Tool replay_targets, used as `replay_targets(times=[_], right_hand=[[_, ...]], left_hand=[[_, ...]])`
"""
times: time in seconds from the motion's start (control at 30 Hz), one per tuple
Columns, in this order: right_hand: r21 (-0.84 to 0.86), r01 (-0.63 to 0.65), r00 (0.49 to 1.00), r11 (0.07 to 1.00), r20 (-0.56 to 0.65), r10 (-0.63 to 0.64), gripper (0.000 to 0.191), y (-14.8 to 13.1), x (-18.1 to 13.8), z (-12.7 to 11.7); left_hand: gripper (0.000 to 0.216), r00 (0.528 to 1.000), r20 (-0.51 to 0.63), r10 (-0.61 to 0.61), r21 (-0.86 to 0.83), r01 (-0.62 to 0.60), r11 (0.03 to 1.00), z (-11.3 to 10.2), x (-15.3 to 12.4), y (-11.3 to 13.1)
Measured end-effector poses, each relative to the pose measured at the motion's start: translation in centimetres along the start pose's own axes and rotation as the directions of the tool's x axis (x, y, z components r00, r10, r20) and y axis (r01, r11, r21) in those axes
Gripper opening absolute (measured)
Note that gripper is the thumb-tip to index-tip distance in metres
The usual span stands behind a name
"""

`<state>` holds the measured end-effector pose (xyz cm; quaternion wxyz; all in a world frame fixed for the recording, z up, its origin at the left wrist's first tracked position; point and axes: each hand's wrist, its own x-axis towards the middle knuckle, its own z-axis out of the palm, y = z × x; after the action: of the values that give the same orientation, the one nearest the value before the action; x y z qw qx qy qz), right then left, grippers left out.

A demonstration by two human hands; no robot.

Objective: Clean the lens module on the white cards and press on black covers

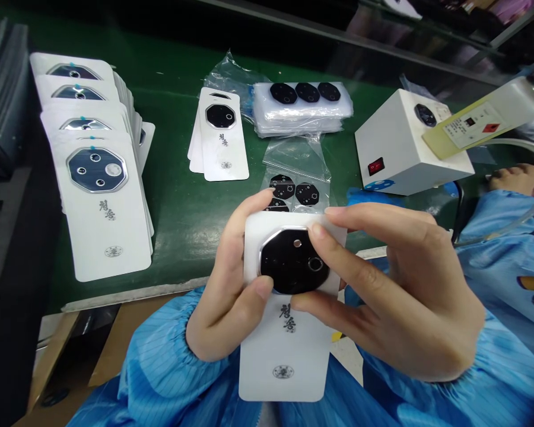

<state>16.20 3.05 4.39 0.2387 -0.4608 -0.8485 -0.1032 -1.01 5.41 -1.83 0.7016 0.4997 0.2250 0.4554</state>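
A white phone back cover (267,356) with a black octagonal camera lens plate (289,267) is held up in front of me, over the table's front edge. My left hand (231,284) grips its left side, thumb on the plate's lower left corner. From the right, my right hand (400,284) holds the cover, with a fingertip on the plate's upper right rim and the thumb below the plate. Just behind lies a clear bag (298,154) of black lens plates (307,194).
Left, a fanned stack of white covers (129,237) lies on the green table (178,237). Further back are a few covers with black plates (226,157) and a plastic-wrapped pack (302,115). A white switch box (391,142) and a bottle (485,118) stand right, near another person's hand (518,179).
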Motion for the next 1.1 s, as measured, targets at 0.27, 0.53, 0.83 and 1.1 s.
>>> replay_targets(times=[0.27, 0.53, 0.83, 1.1], right_hand=[[0.033, -0.032, 0.999, 0.999, -0.013, 0.032, 0.037, -0.2, -0.5, 0.0], [0.038, -0.037, 0.999, 0.999, -0.039, 0.038, 0.041, -0.2, -0.8, 0.2], [0.069, -0.020, 0.998, 0.997, -0.060, 0.024, 0.041, 0.0, -1.1, 0.2], [0.078, 0.053, 0.997, 0.996, -0.061, -0.048, 0.044, 0.3, -0.7, -0.1]], left_hand=[[0.055, 1.000, 0.015, -0.004, -0.018, 0.004, 1.000, 0.1, -0.2, 0.1], [0.056, 0.999, 0.030, -0.014, -0.015, 0.014, 1.000, 0.1, -0.2, 0.2], [0.056, 0.999, 0.040, 0.032, 0.005, -0.032, 0.999, 0.2, -0.3, 0.2], [0.056, 0.998, 0.033, 0.050, 0.036, -0.051, 0.998, 0.3, -0.4, 0.3]])
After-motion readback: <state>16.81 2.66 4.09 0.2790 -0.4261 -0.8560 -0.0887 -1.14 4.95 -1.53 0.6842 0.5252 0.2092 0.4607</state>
